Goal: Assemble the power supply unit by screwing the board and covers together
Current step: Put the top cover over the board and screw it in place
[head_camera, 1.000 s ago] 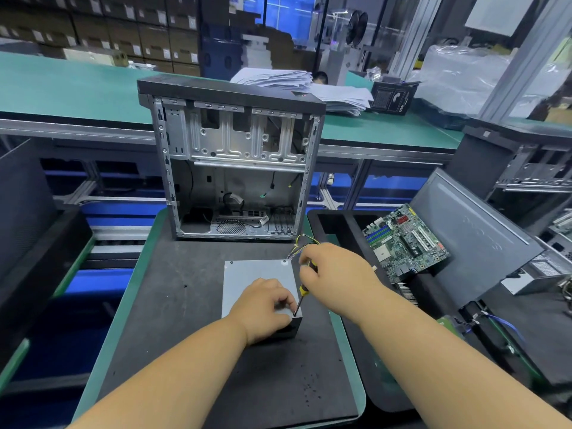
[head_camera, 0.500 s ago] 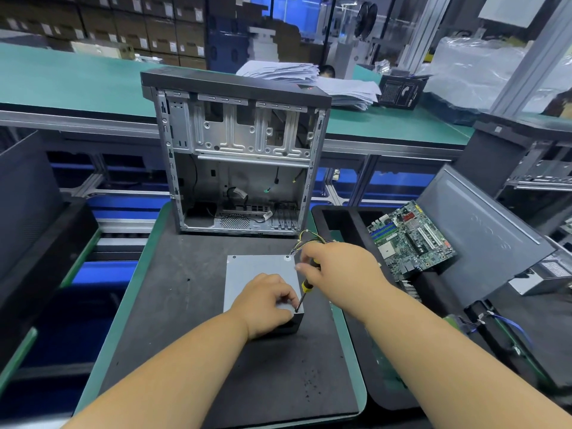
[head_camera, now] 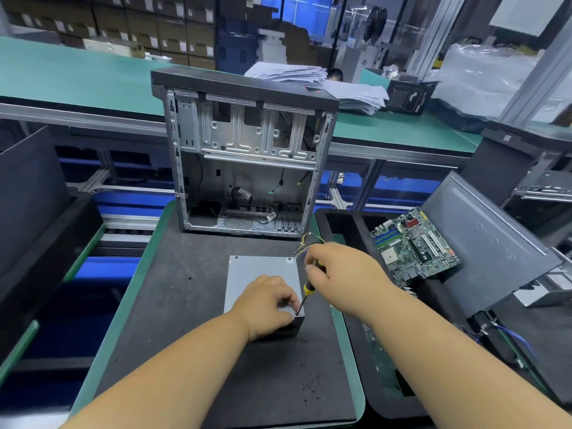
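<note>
A grey metal power supply unit (head_camera: 257, 272) lies flat on the black mat, with yellow and black wires (head_camera: 309, 241) leaving its far right corner. My left hand (head_camera: 267, 305) rests on its near right corner, fingers curled beside the screw spot. My right hand (head_camera: 340, 274) grips a yellow-and-black screwdriver (head_camera: 306, 292). The tool slants down and its tip stands on the cover's near right corner, just by my left fingertips. The screw itself is hidden.
An open PC case (head_camera: 244, 156) stands upright at the mat's far edge. A black tray (head_camera: 343, 221) to the right holds a green motherboard (head_camera: 411, 243) and a grey side panel (head_camera: 489, 243). Black trays sit on the left. The mat's (head_camera: 173, 305) green rim runs close by.
The view has drifted a little. The screwdriver tip stays on the same corner of the cover, and my right hand has shifted only slightly on the handle. My left hand has not moved.
</note>
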The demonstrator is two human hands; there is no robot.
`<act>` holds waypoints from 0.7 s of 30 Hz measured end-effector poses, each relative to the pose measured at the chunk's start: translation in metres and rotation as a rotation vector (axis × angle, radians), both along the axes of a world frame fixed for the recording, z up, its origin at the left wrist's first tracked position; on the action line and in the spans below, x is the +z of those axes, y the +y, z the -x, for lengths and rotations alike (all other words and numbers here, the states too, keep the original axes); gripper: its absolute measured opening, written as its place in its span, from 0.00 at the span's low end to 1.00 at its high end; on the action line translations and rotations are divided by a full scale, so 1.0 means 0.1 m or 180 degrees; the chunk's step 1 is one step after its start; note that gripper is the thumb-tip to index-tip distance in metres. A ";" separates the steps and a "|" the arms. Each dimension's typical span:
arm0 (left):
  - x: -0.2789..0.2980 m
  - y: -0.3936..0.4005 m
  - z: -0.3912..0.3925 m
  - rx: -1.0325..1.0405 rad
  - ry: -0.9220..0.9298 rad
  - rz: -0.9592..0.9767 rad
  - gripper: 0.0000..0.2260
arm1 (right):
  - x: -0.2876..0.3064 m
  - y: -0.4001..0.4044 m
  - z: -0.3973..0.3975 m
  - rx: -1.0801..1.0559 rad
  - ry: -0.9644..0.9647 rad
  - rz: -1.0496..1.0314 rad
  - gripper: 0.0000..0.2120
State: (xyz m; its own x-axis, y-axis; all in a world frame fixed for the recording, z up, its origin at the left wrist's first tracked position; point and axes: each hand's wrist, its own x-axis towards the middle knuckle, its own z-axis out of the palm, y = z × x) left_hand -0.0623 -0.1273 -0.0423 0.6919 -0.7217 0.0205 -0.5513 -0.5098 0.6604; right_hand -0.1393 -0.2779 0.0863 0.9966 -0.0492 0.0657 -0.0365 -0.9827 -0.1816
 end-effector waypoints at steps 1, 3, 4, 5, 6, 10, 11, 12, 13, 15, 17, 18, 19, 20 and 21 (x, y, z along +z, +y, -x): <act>0.00 0.00 0.00 0.0011 0.0001 0.0012 0.10 | 0.02 0.00 0.00 0.0060 0.0022 -0.0072 0.08; 0.00 0.00 0.01 0.0026 0.0000 0.0034 0.10 | 0.03 0.00 0.00 0.0153 -0.0011 0.0003 0.10; 0.00 0.00 0.01 0.0023 0.0008 0.0036 0.10 | 0.02 0.00 0.00 0.0133 -0.0079 0.0166 0.09; 0.00 0.00 0.01 0.0016 0.0017 0.0029 0.10 | 0.02 0.01 0.00 0.0064 -0.0104 0.0365 0.10; 0.00 0.00 0.01 0.0010 0.0023 0.0019 0.10 | 0.02 0.01 0.00 -0.0015 -0.0089 0.0526 0.13; 0.00 0.01 0.01 0.0013 0.0054 0.0028 0.10 | 0.04 0.03 0.02 0.0076 -0.0005 0.0179 0.10; 0.00 0.01 0.01 0.0024 0.0061 0.0031 0.10 | 0.05 0.03 0.02 0.0160 0.0058 0.0079 0.08; 0.00 0.00 0.01 0.0038 0.0063 0.0034 0.10 | 0.06 0.03 0.01 0.0215 0.0138 0.0043 0.06; 0.00 0.00 0.01 0.0050 0.0060 0.0037 0.10 | 0.07 0.03 0.00 0.0226 0.0198 0.0048 0.05; 0.00 0.00 0.02 0.0062 0.0067 0.0045 0.09 | 0.08 0.03 -0.02 0.0089 0.0216 0.0126 0.08; 0.01 0.00 0.02 0.0062 0.0069 0.0048 0.09 | 0.07 0.04 -0.04 -0.0093 0.0195 0.0297 0.11; 0.01 0.00 0.02 0.0067 0.0064 0.0046 0.09 | 0.05 0.05 -0.05 -0.0163 0.0187 0.0365 0.12; 0.01 0.00 0.02 0.0073 0.0056 0.0044 0.09 | 0.03 0.08 -0.05 -0.0221 0.0172 0.0380 0.13; 0.01 0.00 0.03 0.0081 0.0054 0.0045 0.09 | 0.01 0.11 -0.06 -0.0270 0.0148 0.0362 0.13; 0.02 0.00 0.03 0.0090 0.0055 0.0050 0.09 | 0.00 0.13 -0.06 -0.0323 0.0129 0.0344 0.12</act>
State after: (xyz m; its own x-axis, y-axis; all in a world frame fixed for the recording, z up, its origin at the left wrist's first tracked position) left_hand -0.0651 -0.1276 -0.0407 0.7123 -0.7016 0.0196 -0.5253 -0.5144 0.6778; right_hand -0.1329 -0.2648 0.0859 0.9888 -0.1446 0.0360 -0.1418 -0.9873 -0.0713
